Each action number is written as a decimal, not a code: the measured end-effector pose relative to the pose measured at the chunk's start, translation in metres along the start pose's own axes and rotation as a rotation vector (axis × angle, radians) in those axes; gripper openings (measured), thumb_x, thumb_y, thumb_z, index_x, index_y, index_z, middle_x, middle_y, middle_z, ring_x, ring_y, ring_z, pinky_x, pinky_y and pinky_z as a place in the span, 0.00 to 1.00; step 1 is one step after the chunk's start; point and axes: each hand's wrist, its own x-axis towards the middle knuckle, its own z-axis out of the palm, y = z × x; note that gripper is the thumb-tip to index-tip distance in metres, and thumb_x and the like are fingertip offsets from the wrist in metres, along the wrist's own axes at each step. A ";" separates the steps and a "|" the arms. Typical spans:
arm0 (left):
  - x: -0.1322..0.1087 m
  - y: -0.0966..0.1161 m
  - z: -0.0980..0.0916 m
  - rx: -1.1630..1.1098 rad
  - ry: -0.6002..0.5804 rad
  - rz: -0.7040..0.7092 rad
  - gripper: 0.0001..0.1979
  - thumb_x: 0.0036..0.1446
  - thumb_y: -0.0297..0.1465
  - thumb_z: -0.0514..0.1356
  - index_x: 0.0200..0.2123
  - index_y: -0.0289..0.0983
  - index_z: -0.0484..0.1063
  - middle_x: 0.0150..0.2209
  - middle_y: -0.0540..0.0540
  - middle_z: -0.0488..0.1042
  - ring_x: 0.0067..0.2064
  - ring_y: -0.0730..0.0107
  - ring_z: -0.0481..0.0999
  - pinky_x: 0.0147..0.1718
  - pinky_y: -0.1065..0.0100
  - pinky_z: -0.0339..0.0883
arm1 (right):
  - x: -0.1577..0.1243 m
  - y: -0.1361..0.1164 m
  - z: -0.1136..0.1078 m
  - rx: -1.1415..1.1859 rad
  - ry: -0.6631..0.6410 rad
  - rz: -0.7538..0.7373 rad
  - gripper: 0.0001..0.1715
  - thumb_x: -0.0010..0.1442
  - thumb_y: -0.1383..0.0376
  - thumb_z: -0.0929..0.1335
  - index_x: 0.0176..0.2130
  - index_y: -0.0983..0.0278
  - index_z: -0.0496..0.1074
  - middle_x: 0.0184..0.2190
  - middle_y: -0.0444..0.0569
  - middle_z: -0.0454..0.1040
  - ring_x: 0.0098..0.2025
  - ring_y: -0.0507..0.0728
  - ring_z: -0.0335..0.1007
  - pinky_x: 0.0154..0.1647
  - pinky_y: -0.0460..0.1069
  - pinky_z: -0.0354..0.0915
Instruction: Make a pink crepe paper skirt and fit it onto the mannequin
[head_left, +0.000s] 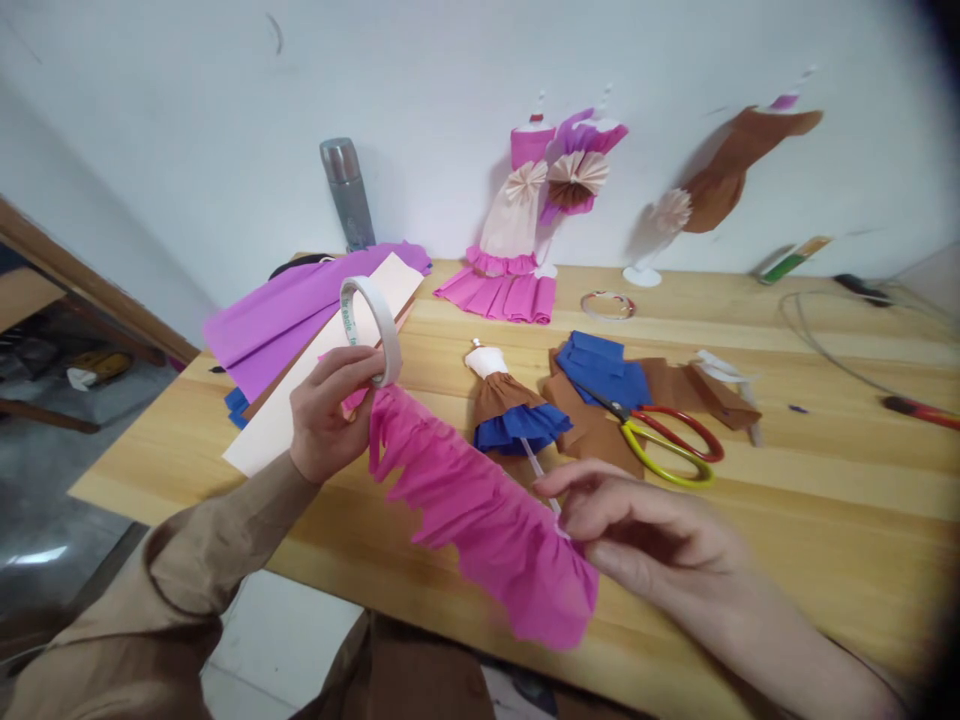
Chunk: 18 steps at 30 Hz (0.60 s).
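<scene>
Pink ruffle spans btwn L hand, gripping it + tape roll, & R hand, pinching end.

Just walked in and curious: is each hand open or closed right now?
Left hand: closed, holding a tape roll and the pink ruffle.
Right hand: closed, pinching the ruffle's edge.

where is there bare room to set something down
Bare tabletop lies right of the scissors, nearer than the red-handled tool, and at the left corner beside the cream sheet. The middle is crowded with the pink ruffle, small dress, blue paper and brown paper.
</scene>
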 end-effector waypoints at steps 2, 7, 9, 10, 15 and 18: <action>0.001 0.000 0.000 -0.010 -0.014 -0.001 0.22 0.50 0.22 0.67 0.49 0.43 0.77 0.45 0.43 0.77 0.45 0.61 0.79 0.41 0.61 0.79 | -0.002 0.008 -0.004 0.116 -0.069 0.052 0.03 0.61 0.63 0.71 0.35 0.55 0.78 0.43 0.48 0.78 0.43 0.53 0.77 0.42 0.43 0.72; 0.002 0.000 0.002 0.042 -0.029 0.039 0.23 0.51 0.21 0.65 0.51 0.44 0.76 0.46 0.43 0.76 0.45 0.62 0.79 0.41 0.62 0.78 | -0.007 0.018 -0.012 0.244 -0.198 0.080 0.07 0.62 0.61 0.69 0.42 0.55 0.77 0.45 0.49 0.77 0.45 0.53 0.76 0.43 0.44 0.70; 0.005 -0.001 0.003 0.094 -0.020 0.087 0.23 0.53 0.19 0.64 0.51 0.44 0.76 0.45 0.45 0.76 0.45 0.65 0.79 0.41 0.65 0.78 | -0.006 0.016 -0.011 0.206 -0.177 0.058 0.05 0.62 0.62 0.70 0.40 0.56 0.77 0.41 0.49 0.78 0.41 0.52 0.76 0.40 0.43 0.70; 0.007 -0.002 0.003 0.128 -0.009 0.130 0.22 0.54 0.18 0.63 0.50 0.44 0.76 0.45 0.45 0.76 0.45 0.66 0.79 0.42 0.67 0.77 | -0.005 0.014 -0.010 0.170 -0.152 0.046 0.04 0.61 0.63 0.70 0.38 0.57 0.77 0.38 0.48 0.78 0.38 0.51 0.76 0.37 0.42 0.70; 0.018 -0.013 0.003 0.268 0.058 0.299 0.21 0.55 0.19 0.63 0.50 0.42 0.75 0.44 0.46 0.77 0.44 0.68 0.79 0.43 0.70 0.77 | 0.000 -0.001 -0.003 -0.046 -0.015 -0.020 0.05 0.60 0.65 0.70 0.32 0.62 0.77 0.27 0.47 0.78 0.28 0.51 0.75 0.29 0.43 0.71; 0.025 -0.020 0.004 0.245 0.098 0.310 0.18 0.55 0.21 0.64 0.48 0.43 0.76 0.43 0.46 0.78 0.42 0.67 0.80 0.40 0.67 0.77 | -0.001 -0.005 -0.001 -0.167 0.055 -0.103 0.04 0.60 0.68 0.69 0.34 0.62 0.77 0.27 0.48 0.79 0.28 0.52 0.77 0.29 0.43 0.72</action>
